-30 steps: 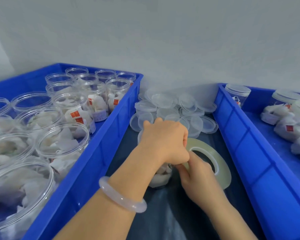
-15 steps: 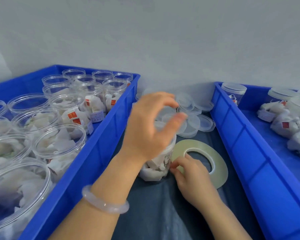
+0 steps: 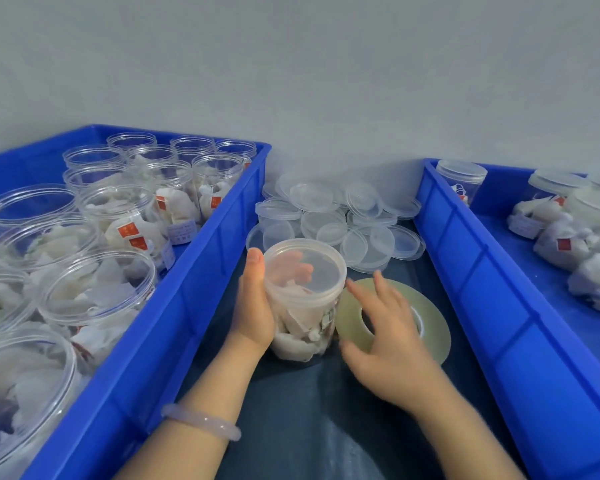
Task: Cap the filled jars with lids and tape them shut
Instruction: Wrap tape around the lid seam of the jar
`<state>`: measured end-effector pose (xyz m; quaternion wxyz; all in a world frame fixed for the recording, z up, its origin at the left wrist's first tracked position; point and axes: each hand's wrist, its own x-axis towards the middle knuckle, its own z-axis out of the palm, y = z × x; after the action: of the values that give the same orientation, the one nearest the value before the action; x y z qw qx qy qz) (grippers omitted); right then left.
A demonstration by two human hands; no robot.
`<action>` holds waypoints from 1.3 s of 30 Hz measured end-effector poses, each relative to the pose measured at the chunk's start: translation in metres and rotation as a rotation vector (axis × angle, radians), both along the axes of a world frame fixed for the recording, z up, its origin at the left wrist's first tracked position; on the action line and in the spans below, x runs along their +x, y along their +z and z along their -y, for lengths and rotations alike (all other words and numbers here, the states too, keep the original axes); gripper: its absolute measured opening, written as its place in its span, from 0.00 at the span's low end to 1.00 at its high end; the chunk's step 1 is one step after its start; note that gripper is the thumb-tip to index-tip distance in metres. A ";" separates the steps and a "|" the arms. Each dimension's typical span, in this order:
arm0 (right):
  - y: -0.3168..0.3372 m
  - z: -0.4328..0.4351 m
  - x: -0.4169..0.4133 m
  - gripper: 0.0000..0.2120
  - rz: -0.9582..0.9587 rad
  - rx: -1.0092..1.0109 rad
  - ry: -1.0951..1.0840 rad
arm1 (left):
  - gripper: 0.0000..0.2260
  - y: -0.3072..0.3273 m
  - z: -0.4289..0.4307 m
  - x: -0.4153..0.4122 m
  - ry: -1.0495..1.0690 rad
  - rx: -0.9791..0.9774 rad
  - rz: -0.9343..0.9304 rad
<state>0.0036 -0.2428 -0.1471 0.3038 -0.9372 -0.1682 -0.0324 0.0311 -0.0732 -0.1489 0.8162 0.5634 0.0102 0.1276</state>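
Head view: a clear plastic jar [image 3: 303,306] packed with white sachets stands upright on the dark bench [image 3: 309,427], with a translucent lid [image 3: 305,263] sitting on its mouth. The left hand [image 3: 253,306] grips the jar from its left side. Its thumb [image 3: 255,261] points up beside the lid rim, and the other fingers curl round the far side, showing faintly through the plastic. A pale bangle [image 3: 201,422] circles that wrist, nearer the camera than the jar.

Just right of the jar, a flat roll of clear tape [image 3: 437,327] lies on the bench, its edge against the jar's base or very nearly so. The right hand [image 3: 392,344] is over the roll with its fingers [image 3: 359,294] spread and loose, gripping nothing. The forefinger reaches toward the lid rim, but motion blur hides whether it touches, and whether the palm rests on the roll.

Behind the jar, against the grey wall, is a heap of loose lids [image 3: 340,216], some stacked and some overlapping. To the jar's left stands a blue crate [image 3: 201,258] crowded with open jars [image 3: 118,216] of sachets, several showing red labels. To the jar's right, beyond the tape, a second blue crate [image 3: 465,258] holds capped jars [image 3: 461,178], one upright in its far corner and others lying on their sides.
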 end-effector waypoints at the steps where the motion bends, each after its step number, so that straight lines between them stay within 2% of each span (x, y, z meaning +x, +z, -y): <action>1: 0.008 0.002 0.002 0.39 -0.001 0.119 0.074 | 0.31 0.000 -0.001 0.000 -0.004 -0.003 -0.007; 5: 0.026 -0.009 0.010 0.52 -0.137 0.537 0.279 | 0.30 0.001 -0.001 0.001 -0.005 -0.035 -0.027; 8: 0.018 -0.024 0.016 0.42 -0.069 0.780 0.257 | 0.27 -0.002 -0.001 0.003 -0.002 -0.053 0.003; 10: 0.013 -0.027 0.019 0.38 -0.065 0.863 0.239 | 0.28 -0.004 -0.002 0.005 0.000 -0.042 0.012; 12: 0.009 -0.026 0.022 0.37 -0.074 0.892 0.232 | 0.28 -0.003 -0.002 0.005 -0.013 -0.027 0.017; 16: 0.009 -0.025 0.023 0.43 -0.116 0.933 0.231 | 0.28 -0.004 0.000 0.002 -0.033 -0.022 0.024; 21: 0.008 -0.021 0.023 0.41 -0.109 0.979 0.241 | 0.34 -0.003 0.000 -0.003 -0.054 -0.011 0.007; 23: 0.007 -0.019 0.022 0.37 -0.090 0.996 0.238 | 0.36 -0.005 -0.001 -0.004 -0.050 0.003 0.012; 26: 0.009 -0.023 0.017 0.29 -0.031 0.995 0.180 | 0.32 -0.004 0.000 -0.006 0.017 0.053 0.041; 29: -0.001 -0.030 0.007 0.15 0.215 0.897 -0.070 | 0.29 -0.003 0.006 -0.009 0.166 0.179 0.065; 31: -0.003 -0.037 -0.002 0.09 0.307 0.850 -0.124 | 0.31 -0.001 0.008 -0.012 0.217 0.252 0.101; 34: -0.002 -0.041 -0.006 0.26 0.160 0.906 -0.007 | 0.39 0.001 0.004 -0.017 0.144 0.353 0.209; 35: 0.000 -0.041 -0.005 0.30 0.106 0.955 0.012 | 0.35 0.002 0.002 -0.020 0.118 0.369 0.232; 37: 0.004 -0.038 -0.002 0.33 0.026 1.053 0.037 | 0.20 0.008 0.000 -0.023 0.109 0.345 0.227; 38: 0.005 -0.036 -0.001 0.33 -0.009 1.093 0.052 | 0.16 0.010 -0.001 -0.024 0.109 0.330 0.219; 39: 0.005 -0.035 0.001 0.34 -0.040 1.124 0.064 | 0.19 0.011 -0.002 -0.025 0.087 0.329 0.207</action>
<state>0.0042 -0.2073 -0.1421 0.7602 -0.6263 -0.1478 -0.0900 0.0064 -0.0715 -0.1377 0.7035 0.6721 -0.0703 0.2201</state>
